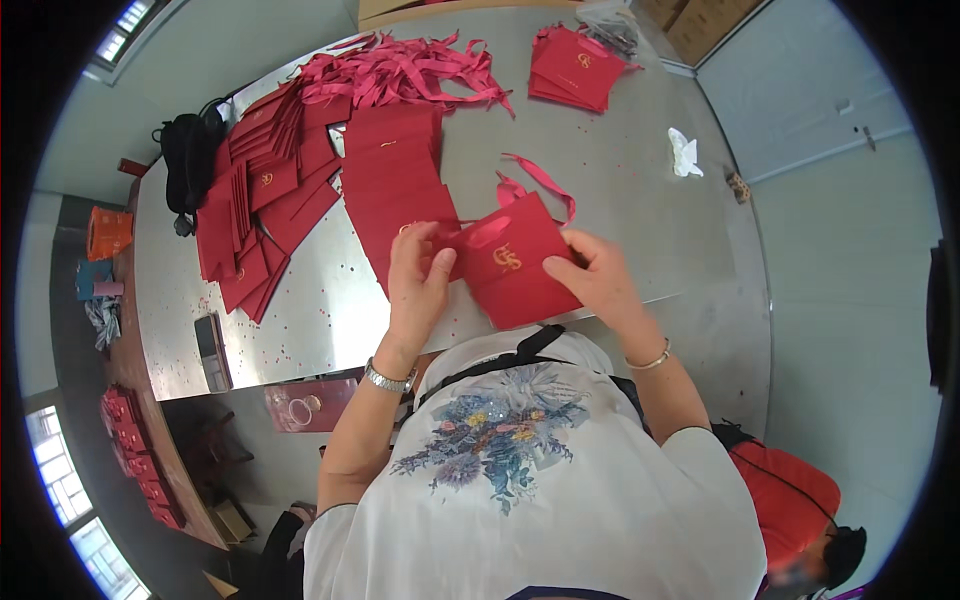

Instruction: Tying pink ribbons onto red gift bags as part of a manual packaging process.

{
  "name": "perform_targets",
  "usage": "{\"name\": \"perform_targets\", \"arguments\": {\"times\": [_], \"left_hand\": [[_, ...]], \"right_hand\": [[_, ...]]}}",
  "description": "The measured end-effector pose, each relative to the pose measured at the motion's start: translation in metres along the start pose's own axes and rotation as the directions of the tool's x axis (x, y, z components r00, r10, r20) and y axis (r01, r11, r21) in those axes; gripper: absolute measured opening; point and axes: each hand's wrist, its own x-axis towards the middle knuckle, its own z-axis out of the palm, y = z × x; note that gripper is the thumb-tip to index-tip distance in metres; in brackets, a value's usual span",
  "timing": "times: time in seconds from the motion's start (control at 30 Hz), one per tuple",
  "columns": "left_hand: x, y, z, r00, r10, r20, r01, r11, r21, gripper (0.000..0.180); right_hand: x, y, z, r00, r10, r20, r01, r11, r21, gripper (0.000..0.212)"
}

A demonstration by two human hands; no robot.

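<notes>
Holding a red paper bag (520,265) flat on the grey tabletop (620,180), close to the body at about six o'clock from the tabletop's middle. Left hand (418,275) clenched on the bag's left edge near its mouth, fingers pinching paper beside a loop of red ribbon (487,232); right hand (592,275) grasping the bag's right edge, thumb on the printed face. Another ribbon end (545,183) arcing up from the bag's top toward twelve o'clock. Judging by this, threading or seating the ribbon handle looks like the step in hand. Best done by keeping the bag pressed flat with the right grip so the mouth does not twist, feeding ribbon with left fingertips only, pulling evenly so both loops match, avoiding creases on the gold emblem. A row of flat red bags (395,170) lying just beyond at eleven o'clock, a heap of loose ribbons (400,70) farther at twelve, a finished pile (575,65) at one o'clock, well apart.
</notes>
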Motion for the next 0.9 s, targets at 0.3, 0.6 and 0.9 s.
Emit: {"name": "perform_targets", "arguments": {"times": [0.3,0.6,0.9], "left_hand": [[-0.008,0.007,-0.04,0.917,-0.263,-0.301,0.165,0.935,-0.315,0.027],[-0.013,-0.02,-0.025,0.973,0.226,-0.048,-0.186,0.889,0.419,0.023],[0.014,-0.014,0.002,0.913,0.066,0.402,-0.337,0.677,0.654,0.026]], "right_hand": [[0.01,-0.028,0.076,0.897,-0.159,0.412,0.269,0.937,-0.224,0.03],[0.148,0.092,0.047,0.959,-0.25,-0.132,0.079,0.686,-0.723,0.017],[0.122,0.096,0.049,0.877,-0.422,-0.229,0.203,0.758,-0.62,0.01]]}}
